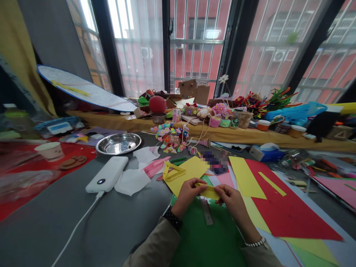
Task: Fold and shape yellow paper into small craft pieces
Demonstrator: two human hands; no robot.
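Between my two hands is a small piece of folded yellow paper (209, 192). My left hand (189, 193) pinches its left end between thumb and fingers. The right end is gripped by my right hand (232, 200). Below the paper, a metal ruler (206, 212) lies on a green sheet (203, 244). Just beyond my left hand, a yellow sheet (191, 170) carries a folded yellow strip (174, 171). To the right of my right hand lie a red sheet (294, 207), a yellow sheet (246, 176) and a narrow yellow strip (272, 184).
On the left are a white power bank (107, 174) with a cable (79, 224), a steel plate (119, 144) and a paper cup (50, 151). White tissue pieces (132, 181) lie mid-table. Pompom flowers (171, 137) stand before a cluttered ledge (111, 120) under the windows.
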